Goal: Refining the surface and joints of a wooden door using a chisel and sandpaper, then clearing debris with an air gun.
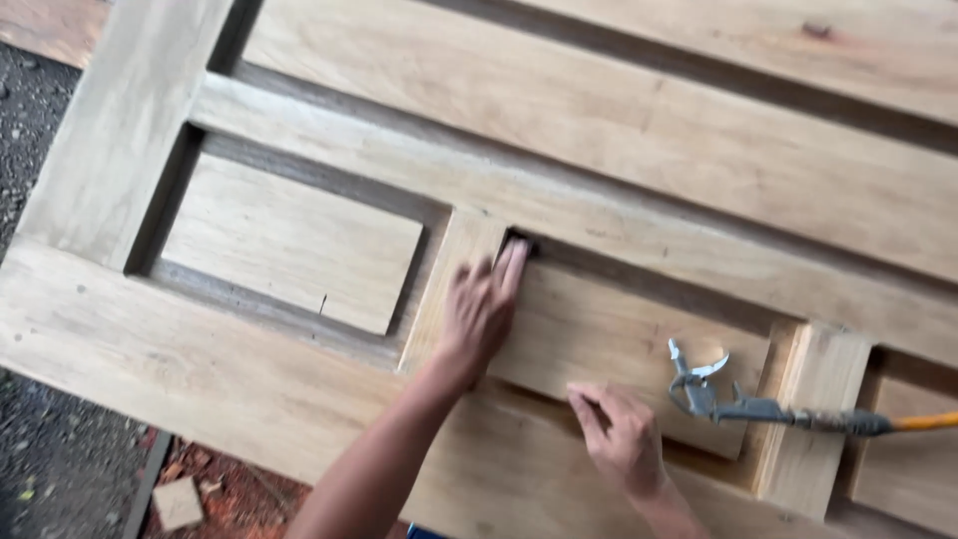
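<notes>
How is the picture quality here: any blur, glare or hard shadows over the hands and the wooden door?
Head view: light is even and soft, with no glare on the wooden door; shadow sits only in the panel grooves. The whole frame is slightly smeared by motion, most at the left hand and right hand; the metal air nozzle reads clearly enough.

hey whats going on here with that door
A person leans over an unfinished wooden panel door lying flat. The left hand presses flat on a raised panel, fingertips at its upper corner groove. The right hand rests on the same panel's lower edge. A metal air blow gun with an orange hose lies on the panel, unheld.
</notes>
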